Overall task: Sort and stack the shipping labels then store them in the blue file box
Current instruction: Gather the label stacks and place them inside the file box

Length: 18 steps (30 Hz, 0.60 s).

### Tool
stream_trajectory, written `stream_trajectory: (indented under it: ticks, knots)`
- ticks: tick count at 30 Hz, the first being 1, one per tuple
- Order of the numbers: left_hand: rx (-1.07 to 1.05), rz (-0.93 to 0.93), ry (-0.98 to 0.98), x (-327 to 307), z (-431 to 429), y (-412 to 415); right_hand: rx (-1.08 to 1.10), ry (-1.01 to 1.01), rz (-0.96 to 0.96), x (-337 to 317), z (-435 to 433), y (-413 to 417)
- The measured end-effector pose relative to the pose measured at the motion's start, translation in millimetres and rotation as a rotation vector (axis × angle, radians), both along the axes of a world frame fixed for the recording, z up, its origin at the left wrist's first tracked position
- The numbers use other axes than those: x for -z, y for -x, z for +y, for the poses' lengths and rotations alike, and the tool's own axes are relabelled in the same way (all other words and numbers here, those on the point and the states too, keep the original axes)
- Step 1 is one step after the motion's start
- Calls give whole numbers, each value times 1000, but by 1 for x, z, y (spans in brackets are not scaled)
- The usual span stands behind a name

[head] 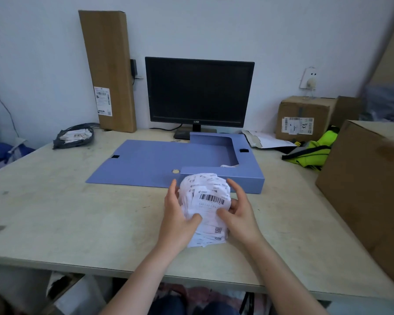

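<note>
Your shipping labels [210, 201]: thin white paper, smooth w/ a slight sheen, black print. Blue file box [150, 162] looks like matt plastic sheet, smooth, w/ a small shiny metal ring [175, 171] set in its lid. Table [66, 212] top is pale laminate or painted wood, can't tell which; matt, scuffed & stained. Monitor [199, 92]: black plastic frame, matt dark screen. Tall carton [109, 64] & big box [373, 189] on your right are plain brown cardboard, matt. Grey bag [74, 137]: glossy, crinkled plastic film. Yellow-green bundle [314, 151] = cloth.

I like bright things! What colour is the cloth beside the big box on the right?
The cloth is neon yellow-green with dark trim, seen in the head view.
</note>
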<state>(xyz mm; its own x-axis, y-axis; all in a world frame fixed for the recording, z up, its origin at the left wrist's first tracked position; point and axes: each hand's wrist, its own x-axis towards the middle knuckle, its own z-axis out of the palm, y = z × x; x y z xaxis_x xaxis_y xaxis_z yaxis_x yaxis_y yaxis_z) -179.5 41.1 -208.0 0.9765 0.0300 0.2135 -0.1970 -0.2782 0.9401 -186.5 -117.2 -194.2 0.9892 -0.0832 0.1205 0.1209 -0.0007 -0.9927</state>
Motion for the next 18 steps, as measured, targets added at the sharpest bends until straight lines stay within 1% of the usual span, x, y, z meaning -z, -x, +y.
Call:
stream_trajectory:
  ticks: [1,3,7,10,12,13,15,18]
  knots:
    - [11,22,86,-1,0,0,-7,-43,-14,-1,0,1]
    - [21,42,169,-4,1,0,-17,-75,-43,-3,-1,2]
    - [21,19,157,-15,-1,-1,-31,-48,-146,-11,3,7]
    - [30,-67,189,-28,-4,1,-7,-32,-251,-21,7,6]
    - [56,-124,215,-36,-6,3,25,42,-313,-28,6,5]
    - [82,-133,232,-36,-6,4,41,78,-314,-27,4,3]
    - [175,-102,238,-33,-7,4,19,108,-231,-23,1,1]
    - [281,-10,160,-26,-14,3,-79,98,-89,-17,5,0]
